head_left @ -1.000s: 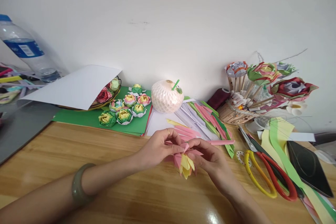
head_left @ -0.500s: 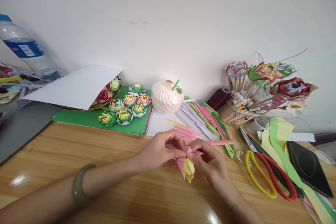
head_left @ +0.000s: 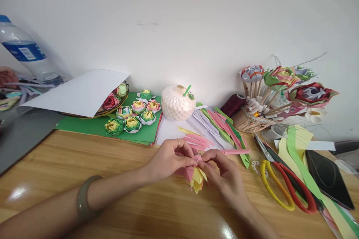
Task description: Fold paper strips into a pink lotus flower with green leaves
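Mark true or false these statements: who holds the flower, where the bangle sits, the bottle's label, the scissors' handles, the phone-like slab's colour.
1. The left hand and right hand both hold the flower. True.
2. The bangle circles the right arm. False: it circles the left.
3. The bottle has a blue label. True.
4. Both handles of the scissors are green. False: one is yellow, one red.
5. The slab is black. True.

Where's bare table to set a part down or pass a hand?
Bare table: left, between green paper and left forearm; front, between that and right forearm. Crowded: right, with scissors, phone; back, with strips, flowers.
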{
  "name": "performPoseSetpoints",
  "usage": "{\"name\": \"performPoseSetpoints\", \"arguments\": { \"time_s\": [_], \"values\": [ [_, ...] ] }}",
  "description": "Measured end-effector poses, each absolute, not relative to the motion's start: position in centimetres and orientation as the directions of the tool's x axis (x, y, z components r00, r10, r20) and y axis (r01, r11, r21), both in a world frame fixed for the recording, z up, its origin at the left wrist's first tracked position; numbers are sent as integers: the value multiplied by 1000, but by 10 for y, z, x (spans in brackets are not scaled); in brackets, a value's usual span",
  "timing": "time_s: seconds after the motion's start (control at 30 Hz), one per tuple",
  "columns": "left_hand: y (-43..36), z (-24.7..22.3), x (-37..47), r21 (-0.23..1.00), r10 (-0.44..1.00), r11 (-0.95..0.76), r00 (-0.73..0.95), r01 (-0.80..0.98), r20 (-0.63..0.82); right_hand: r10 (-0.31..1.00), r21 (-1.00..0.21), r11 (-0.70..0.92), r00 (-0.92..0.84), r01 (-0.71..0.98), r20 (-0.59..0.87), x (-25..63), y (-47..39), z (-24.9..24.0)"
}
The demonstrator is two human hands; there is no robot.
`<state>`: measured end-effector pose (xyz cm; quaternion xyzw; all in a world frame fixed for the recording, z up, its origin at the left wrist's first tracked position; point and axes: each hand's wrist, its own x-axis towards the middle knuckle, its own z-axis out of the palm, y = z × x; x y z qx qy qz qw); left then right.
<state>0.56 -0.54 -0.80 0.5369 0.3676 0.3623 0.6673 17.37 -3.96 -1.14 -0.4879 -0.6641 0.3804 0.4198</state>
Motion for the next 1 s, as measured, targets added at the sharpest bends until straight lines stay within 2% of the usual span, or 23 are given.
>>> {"name": "performPoseSetpoints", "arguments": {
  "time_s": [0.2, 0.37, 0.47, 0.57, 0.7, 0.77, 1.0],
  "values": [
    [-8, -12, 7, 990, 876, 87, 481, -113, -22, 906, -772, 423, -212, 474, 367, 173, -40, -13],
    [-10, -14, 6, 989, 913, -146, 385, 9, 132, 815, -592, 565, -278, 575, 508, 174, -42, -14],
    [-4, -15, 4, 998, 893, -46, 449, 45, 21, 811, -581, 564, -262, 587, 523, 175, -42, -14],
    [2, -15, 2, 997, 867, 20, 496, 69, -52, 860, -657, 498, -226, 565, 458, 174, -41, -13],
    [3, -14, 1, 994, 879, 5, 473, 109, -56, 972, -860, 218, -182, 462, 149, 173, -36, -5],
    [3, -14, 1, 994, 885, -1, 463, 108, -49, 978, -899, 121, -205, 422, 35, 172, -33, -1],
    [6, -18, 0, 992, 858, 27, 506, 127, -88, 956, -863, 197, -287, 465, 64, 175, -30, -2]
  ]
}}
